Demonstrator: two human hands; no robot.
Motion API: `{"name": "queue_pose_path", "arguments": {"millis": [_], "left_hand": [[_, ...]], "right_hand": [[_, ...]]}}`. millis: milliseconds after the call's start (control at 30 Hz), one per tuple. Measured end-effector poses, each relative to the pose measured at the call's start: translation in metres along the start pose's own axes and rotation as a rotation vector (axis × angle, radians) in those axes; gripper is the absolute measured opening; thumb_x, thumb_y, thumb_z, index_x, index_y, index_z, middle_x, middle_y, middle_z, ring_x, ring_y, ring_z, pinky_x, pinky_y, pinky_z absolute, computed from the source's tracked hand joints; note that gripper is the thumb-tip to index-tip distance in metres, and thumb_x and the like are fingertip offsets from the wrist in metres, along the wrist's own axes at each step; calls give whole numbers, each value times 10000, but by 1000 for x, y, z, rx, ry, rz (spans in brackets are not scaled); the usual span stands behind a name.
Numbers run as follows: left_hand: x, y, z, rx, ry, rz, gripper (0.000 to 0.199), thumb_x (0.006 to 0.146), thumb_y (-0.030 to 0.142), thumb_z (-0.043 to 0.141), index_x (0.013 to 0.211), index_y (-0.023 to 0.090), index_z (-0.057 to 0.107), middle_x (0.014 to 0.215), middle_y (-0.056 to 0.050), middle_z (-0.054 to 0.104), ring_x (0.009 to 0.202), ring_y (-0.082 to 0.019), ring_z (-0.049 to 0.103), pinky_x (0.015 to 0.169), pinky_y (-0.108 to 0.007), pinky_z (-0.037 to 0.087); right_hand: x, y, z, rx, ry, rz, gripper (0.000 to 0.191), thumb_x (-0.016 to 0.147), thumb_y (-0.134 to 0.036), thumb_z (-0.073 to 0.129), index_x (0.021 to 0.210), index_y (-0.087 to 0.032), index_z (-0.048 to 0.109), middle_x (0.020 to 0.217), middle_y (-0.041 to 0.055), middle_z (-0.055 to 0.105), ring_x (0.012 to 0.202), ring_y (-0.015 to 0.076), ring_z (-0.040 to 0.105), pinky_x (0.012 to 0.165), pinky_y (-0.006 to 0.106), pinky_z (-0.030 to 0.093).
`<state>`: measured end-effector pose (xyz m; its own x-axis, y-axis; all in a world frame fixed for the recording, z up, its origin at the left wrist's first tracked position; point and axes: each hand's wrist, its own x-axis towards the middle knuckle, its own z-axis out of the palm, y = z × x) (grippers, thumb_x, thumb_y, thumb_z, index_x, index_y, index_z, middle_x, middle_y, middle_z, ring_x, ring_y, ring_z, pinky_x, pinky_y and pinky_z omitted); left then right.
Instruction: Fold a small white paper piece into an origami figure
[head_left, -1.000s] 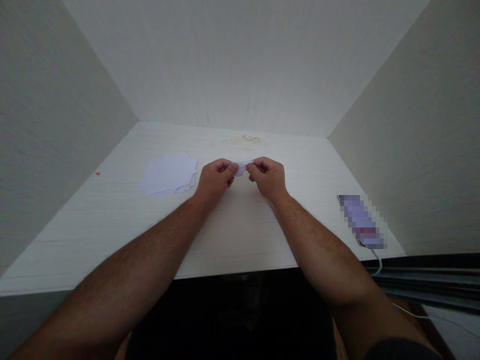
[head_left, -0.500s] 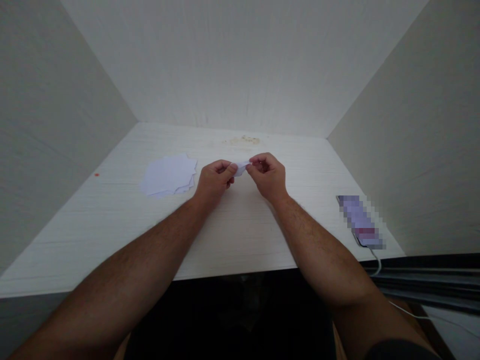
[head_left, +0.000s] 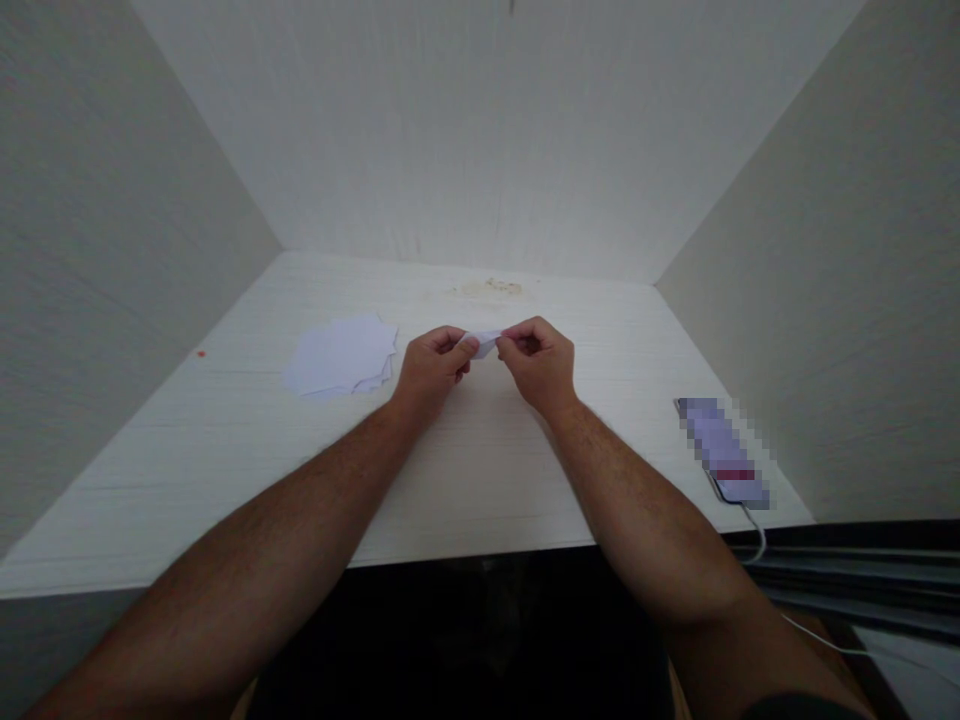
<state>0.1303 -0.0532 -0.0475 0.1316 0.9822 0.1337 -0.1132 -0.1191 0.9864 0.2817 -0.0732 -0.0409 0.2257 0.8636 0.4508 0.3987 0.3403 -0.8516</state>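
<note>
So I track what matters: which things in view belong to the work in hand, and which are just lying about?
Belong to the work:
small paper, pinched by left hand and right hand
paper pile, probably, being similar white sheets

Lying about, apparently:
phone, at right
cable, by the phone
red speck, at left

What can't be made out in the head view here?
Head view:
Small paper: its ends, covered by the left hand and right hand.
Phone: its screen, pixelated.
Paper pile: sheet count, lower ones mostly covered.
Dark sleeve: cut off by the bottom edge.
</note>
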Motion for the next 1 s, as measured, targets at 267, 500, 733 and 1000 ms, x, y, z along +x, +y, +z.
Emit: {"name": "queue_pose_path", "arguments": {"millis": [267,500,733,1000], "left_hand": [[0,0,0,-6,-1,20,212,723,355,727,669,181,617,484,44,501,424,-73,383,417,-222,261],[0,2,-1,30,-5,24,223,721,371,723,665,185,614,482,48,490,421,-74,381,424,-225,264],[-1,2,-1,59,-2,41,219,737,358,715,669,175,617,485,49,500,424,-67,388,424,-215,282],[-4,7,2,97,-3,85,245,747,388,730,712,155,662,574,2,621,498,-84,520,478,-204,409]], "right_hand": [[-1,1,1,46,8,9,77,757,-280,633,749,-217,590,647,-13,622,590,133,612,584,276,500],[-2,-2,1,107,-7,58,97,759,-295,623,741,-215,573,624,-17,633,578,131,628,573,271,508],[2,-4,0,289,-80,131,94,740,-277,629,754,-207,567,559,-44,601,504,103,576,526,246,479],[1,-3,2,243,-143,139,245,699,-388,734,781,-190,615,620,-31,608,523,84,530,494,226,443]]}}
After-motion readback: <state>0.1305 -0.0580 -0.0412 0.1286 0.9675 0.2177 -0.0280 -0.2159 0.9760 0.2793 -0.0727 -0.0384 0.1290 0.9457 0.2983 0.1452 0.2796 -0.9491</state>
